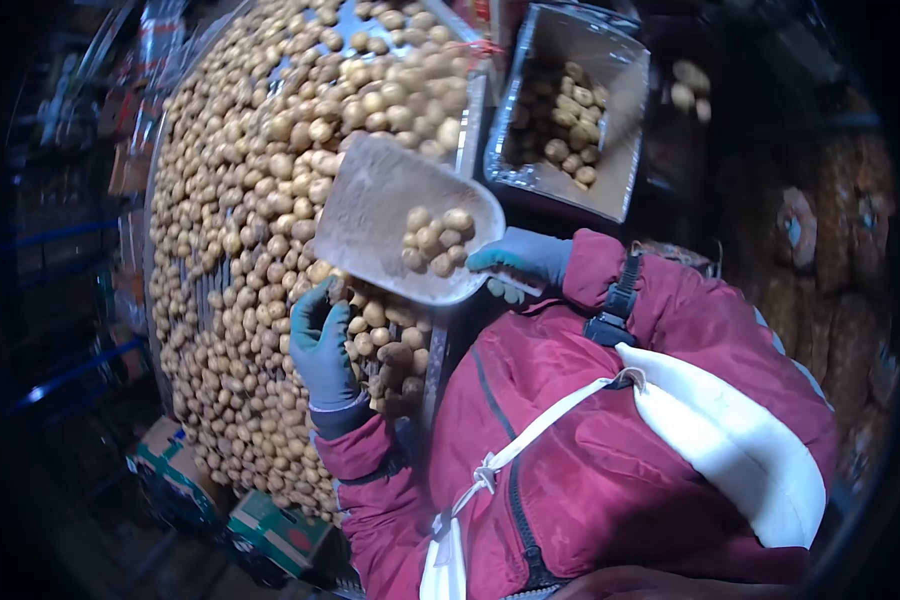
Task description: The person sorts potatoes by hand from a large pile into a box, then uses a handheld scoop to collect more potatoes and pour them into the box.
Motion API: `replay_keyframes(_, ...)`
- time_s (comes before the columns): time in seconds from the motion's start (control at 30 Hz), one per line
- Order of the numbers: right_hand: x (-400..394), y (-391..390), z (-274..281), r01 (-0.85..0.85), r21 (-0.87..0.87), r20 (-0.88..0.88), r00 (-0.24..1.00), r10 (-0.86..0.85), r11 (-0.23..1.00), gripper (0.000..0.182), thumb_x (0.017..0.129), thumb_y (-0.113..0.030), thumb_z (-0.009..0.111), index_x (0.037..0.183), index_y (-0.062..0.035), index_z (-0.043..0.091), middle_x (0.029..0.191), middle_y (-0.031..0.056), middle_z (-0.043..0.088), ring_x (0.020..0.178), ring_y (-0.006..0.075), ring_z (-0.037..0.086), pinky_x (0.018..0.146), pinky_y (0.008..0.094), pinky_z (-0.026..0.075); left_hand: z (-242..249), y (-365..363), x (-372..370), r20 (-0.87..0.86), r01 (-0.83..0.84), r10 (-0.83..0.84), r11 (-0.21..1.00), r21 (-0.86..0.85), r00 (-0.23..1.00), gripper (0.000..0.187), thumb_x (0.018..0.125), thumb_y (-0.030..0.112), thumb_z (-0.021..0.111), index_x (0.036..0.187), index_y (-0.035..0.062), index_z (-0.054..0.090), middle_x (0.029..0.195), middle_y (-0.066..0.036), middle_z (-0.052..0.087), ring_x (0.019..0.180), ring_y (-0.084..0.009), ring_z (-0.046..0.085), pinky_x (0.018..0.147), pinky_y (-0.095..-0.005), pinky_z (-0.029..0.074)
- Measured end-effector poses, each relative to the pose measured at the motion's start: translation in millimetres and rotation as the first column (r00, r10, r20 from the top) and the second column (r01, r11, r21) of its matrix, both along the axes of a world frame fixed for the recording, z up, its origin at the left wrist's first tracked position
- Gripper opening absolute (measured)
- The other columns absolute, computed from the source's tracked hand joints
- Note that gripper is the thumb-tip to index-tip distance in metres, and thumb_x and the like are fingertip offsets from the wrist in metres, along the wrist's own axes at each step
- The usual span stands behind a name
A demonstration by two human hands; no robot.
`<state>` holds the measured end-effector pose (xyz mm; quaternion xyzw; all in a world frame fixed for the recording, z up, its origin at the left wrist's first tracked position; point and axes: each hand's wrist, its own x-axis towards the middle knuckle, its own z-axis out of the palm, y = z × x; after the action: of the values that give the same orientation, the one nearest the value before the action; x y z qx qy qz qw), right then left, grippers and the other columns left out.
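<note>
1. Over the near edge of the big potato pile (260, 250), a flat metal scoop (390, 215) is held level, with a small cluster of potatoes (435, 240) sitting on the end of it closest to the handle.
2. The right hand (520, 262), in a grey-blue glove, is closed tight around the scoop's handle, just beside that cluster.
3. The left hand (322, 345), gloved the same way, is below the scoop, resting among the pile's potatoes; its fingers curl loosely, and whether they clasp any potato cannot be told.
4. Beyond the scoop, past the pile's metal rim, stands a metal bin (610, 120) with a shallow layer of potatoes at its bottom.
5. Nearer than the scoop, a red jacket (610, 450) with a white strap across it fills the lower view.
6. To the left of the pile and lower, cardboard boxes (270, 530) lie in shadow.
</note>
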<state>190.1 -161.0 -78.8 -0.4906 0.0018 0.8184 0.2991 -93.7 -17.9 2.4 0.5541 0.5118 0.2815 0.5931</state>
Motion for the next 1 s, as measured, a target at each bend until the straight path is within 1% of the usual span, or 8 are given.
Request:
replay_keyframes(0.3, -15, -26, -20, -0.060, 0.073, 0.264, 0.964, 0.039, 0.996, 0.029, 0.090, -0.034, 0.069, 0.082, -0.0062, 0.072, 0.068, 0.0062, 0.063, 0.058, 0.0161, 0.060, 0.055, 0.0323, 0.047, 5, 2, 153, 0.102, 0.506, -0.497, 0.855, -0.116, 0.862, 0.045, 0.092, -0.009, 0.067, 0.136, -0.0029, 0.060, 0.126, -0.009, 0.068, 0.109, -0.0139, 0.064, 0.092, -0.0245, 0.052)
replay_keyframes(0.4, -34, -36, -90, 0.253, 0.325, -0.047, 0.967, -0.251, 0.911, 0.022, 0.088, -0.030, 0.069, 0.084, -0.0080, 0.072, 0.067, 0.0045, 0.061, 0.061, 0.0163, 0.060, 0.056, 0.0331, 0.045, 8, -5, 199, 0.170, 0.650, -0.632, 0.755, -0.085, 0.756, 0.040, 0.092, -0.007, 0.066, 0.132, -0.0038, 0.063, 0.121, -0.011, 0.071, 0.108, -0.0148, 0.066, 0.094, -0.0270, 0.053)
replay_keyframes(0.6, 75, -238, 89, 0.633, -0.098, 0.455, 0.715, -0.531, 0.768, 0.015, 0.094, -0.023, 0.070, 0.103, -0.0118, 0.069, 0.078, 0.0006, 0.065, 0.060, 0.0118, 0.061, 0.050, 0.0260, 0.048, -5, -94, 273, 0.411, 0.932, -0.851, 0.363, 0.010, 0.327, 0.053, 0.093, 0.003, 0.073, 0.143, 0.0000, 0.055, 0.133, -0.010, 0.066, 0.112, -0.0150, 0.065, 0.096, -0.0293, 0.052)
replay_keyframes(0.7, 88, -280, 120, 0.724, -0.183, 0.592, 0.621, -0.514, 0.665, 0.016, 0.096, -0.023, 0.071, 0.108, -0.0120, 0.068, 0.081, 0.0011, 0.068, 0.060, 0.0112, 0.062, 0.048, 0.0252, 0.048, -1, -104, 281, 0.127, 0.851, -0.902, 0.431, 0.300, 0.412, 0.062, 0.085, 0.011, 0.078, 0.142, 0.0023, 0.056, 0.130, -0.018, 0.063, 0.123, -0.0294, 0.062, 0.104, -0.0365, 0.049)
replay_keyframes(0.8, 31, -126, 9, 0.309, 0.222, 0.253, 0.898, -0.361, 0.925, 0.017, 0.094, -0.025, 0.070, 0.101, -0.0087, 0.070, 0.080, 0.0058, 0.069, 0.066, 0.0156, 0.066, 0.051, 0.0324, 0.052, -23, -66, 243, 0.134, 0.798, -0.811, 0.584, 0.146, 0.569, 0.058, 0.088, 0.010, 0.076, 0.141, 0.0020, 0.056, 0.129, -0.015, 0.062, 0.118, -0.0254, 0.062, 0.101, -0.0349, 0.050)
replay_keyframes(0.9, -41, -31, -102, -0.039, 0.779, 0.305, 0.895, -0.324, 0.625, 0.022, 0.092, -0.027, 0.068, 0.095, -0.0054, 0.071, 0.078, 0.0105, 0.069, 0.071, 0.0199, 0.071, 0.054, 0.0397, 0.056, -10, -28, 156, 0.154, 0.543, -0.531, 0.839, -0.048, 0.833, 0.050, 0.091, 0.007, 0.073, 0.139, 0.0014, 0.060, 0.123, -0.009, 0.065, 0.113, -0.0195, 0.063, 0.097, -0.0320, 0.051)
replay_keyframes(0.93, -16, -20, -45, 0.177, 0.084, -0.015, 0.984, -0.177, 0.981, 0.029, 0.094, -0.031, 0.069, 0.095, -0.0019, 0.071, 0.080, 0.0143, 0.071, 0.060, 0.0206, 0.069, 0.045, 0.0348, 0.053, -10, -13, 117, 0.068, 0.425, -0.423, 0.905, -0.008, 0.903, 0.045, 0.094, 0.007, 0.071, 0.138, 0.0012, 0.061, 0.122, -0.006, 0.067, 0.107, -0.0145, 0.063, 0.093, -0.0285, 0.051)
replay_keyframes(1.0, -11, -13, -17, 0.073, 0.049, 0.120, 0.990, -0.078, 0.996, 0.030, 0.097, -0.036, 0.067, 0.097, -0.0059, 0.068, 0.069, 0.0081, 0.066, 0.047, 0.0186, 0.060, 0.040, 0.0293, 0.047, -21, 0, 32, -0.163, 0.245, -0.212, 0.945, 0.216, 0.964, 0.030, 0.100, 0.011, 0.067, 0.129, 0.0013, 0.069, 0.118, -0.002, 0.071, 0.101, -0.0083, 0.063, 0.087, -0.0240, 0.052)
